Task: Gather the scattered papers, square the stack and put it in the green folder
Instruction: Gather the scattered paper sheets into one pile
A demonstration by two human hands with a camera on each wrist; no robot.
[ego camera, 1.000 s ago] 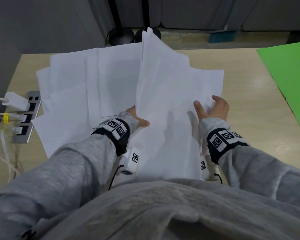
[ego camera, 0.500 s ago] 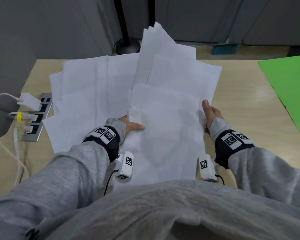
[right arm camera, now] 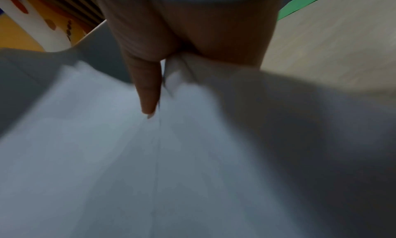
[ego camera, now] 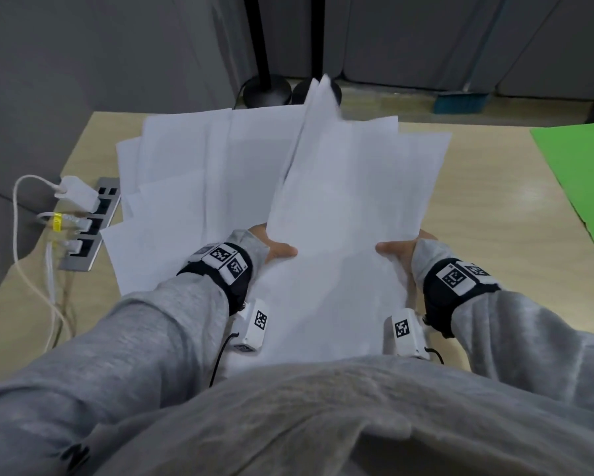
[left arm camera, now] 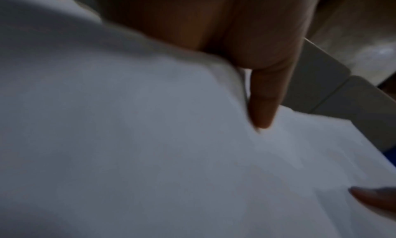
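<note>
Right now you're mid-gather — your left hand [ego camera: 277, 249] and right hand [ego camera: 397, 250] each pinch a side edge of the loose sheaf of papers [ego camera: 350, 207], thumbs on top, raised off the wooden table [ego camera: 488, 214]. More sheets [ego camera: 172, 187] lie fanned out beside it, just left. Next, I'd judge, sweep those in before squaring — the green folder [ego camera: 584, 173] waits well apart at the table's right edge

Power strip [ego camera: 89, 231] with white charger [ego camera: 77, 195] at desk's [ego camera: 494, 235] left edge
</note>
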